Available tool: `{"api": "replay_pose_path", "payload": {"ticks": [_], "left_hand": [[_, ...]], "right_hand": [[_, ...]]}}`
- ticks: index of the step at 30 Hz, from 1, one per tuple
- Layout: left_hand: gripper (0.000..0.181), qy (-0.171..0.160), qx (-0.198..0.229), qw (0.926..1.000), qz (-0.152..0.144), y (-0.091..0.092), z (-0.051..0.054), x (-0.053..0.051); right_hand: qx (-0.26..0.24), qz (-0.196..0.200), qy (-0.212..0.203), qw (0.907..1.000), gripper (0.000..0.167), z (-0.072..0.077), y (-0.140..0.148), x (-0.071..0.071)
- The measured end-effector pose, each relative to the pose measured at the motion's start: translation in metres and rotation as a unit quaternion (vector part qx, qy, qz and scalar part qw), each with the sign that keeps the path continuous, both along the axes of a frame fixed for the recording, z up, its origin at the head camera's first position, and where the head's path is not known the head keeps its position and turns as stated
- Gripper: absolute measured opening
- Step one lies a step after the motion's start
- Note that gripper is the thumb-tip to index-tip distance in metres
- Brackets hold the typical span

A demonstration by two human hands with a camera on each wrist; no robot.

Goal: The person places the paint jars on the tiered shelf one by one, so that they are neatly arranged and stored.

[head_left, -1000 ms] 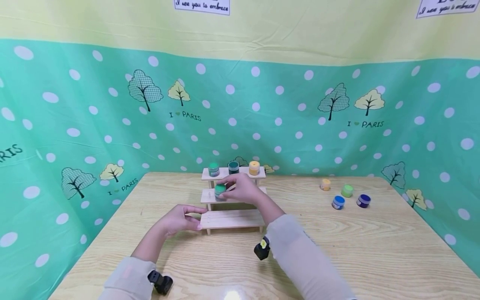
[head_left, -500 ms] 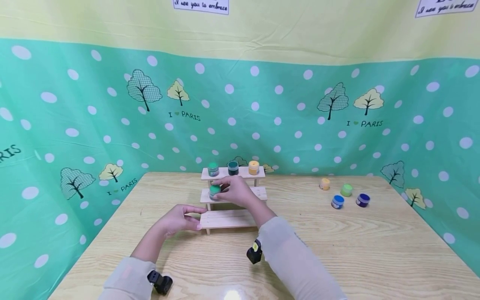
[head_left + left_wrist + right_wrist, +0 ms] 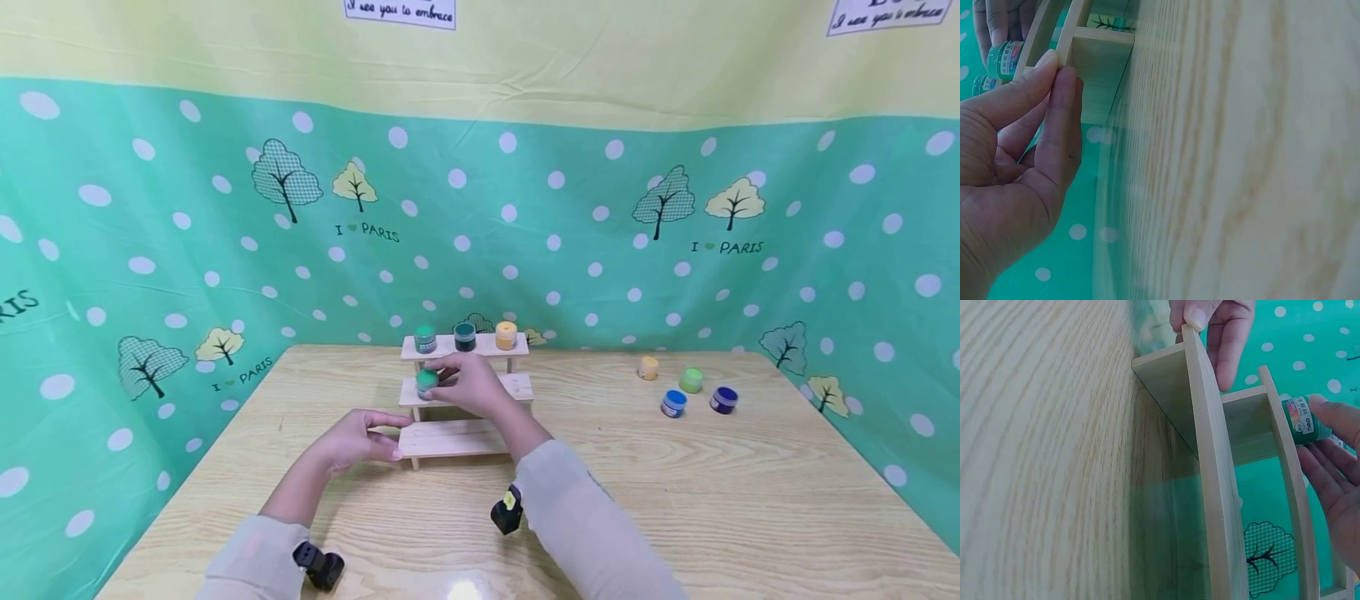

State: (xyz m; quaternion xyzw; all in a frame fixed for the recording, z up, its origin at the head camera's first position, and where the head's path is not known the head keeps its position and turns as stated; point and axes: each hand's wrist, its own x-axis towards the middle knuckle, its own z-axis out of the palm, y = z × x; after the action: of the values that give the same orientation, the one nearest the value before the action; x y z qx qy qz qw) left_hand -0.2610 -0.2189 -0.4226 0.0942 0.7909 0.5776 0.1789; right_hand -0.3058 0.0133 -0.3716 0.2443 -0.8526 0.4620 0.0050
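Note:
A three-tier wooden rack (image 3: 453, 439) stands on the table. My right hand (image 3: 474, 387) pinches a green-lidded jar (image 3: 427, 382) at the left end of the middle tier; in the right wrist view the jar (image 3: 1302, 420) meets that tier's board between thumb and fingers. My left hand (image 3: 358, 440) pinches the left end of the bottom tier, thumb and fingers on the board's edge, seen close in the left wrist view. On the top tier stand a green jar (image 3: 424, 339), a dark green jar (image 3: 465, 337) and a yellow-orange jar (image 3: 506, 336).
Right of the rack, on the wooden table (image 3: 675, 500), are a light orange jar (image 3: 648, 368), a light green jar (image 3: 692, 381), a blue jar (image 3: 673, 404) and a dark purple jar (image 3: 724, 401). A polka-dot curtain (image 3: 450, 208) hangs behind the table.
The right hand has moved left with the green-lidded jar, to the left end of the middle tier. The left hand keeps its hold on the bottom tier.

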Motion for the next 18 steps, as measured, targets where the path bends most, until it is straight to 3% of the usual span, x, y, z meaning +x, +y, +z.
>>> {"api": "replay_pose_path", "payload": {"ticks": [6, 18], "left_hand": [[0.056, 0.002, -0.002, 1.0, 0.002, 0.001, 0.001, 0.001], [0.057, 0.003, 0.005, 1.0, 0.0, 0.001, 0.001, 0.001]], "right_hand": [[-0.037, -0.013, -0.003, 0.9992, 0.039, 0.001, 0.008, 0.008], [-0.105, 0.007, 0.028, 0.9941, 0.035, 0.003, 0.029, 0.017]]}}
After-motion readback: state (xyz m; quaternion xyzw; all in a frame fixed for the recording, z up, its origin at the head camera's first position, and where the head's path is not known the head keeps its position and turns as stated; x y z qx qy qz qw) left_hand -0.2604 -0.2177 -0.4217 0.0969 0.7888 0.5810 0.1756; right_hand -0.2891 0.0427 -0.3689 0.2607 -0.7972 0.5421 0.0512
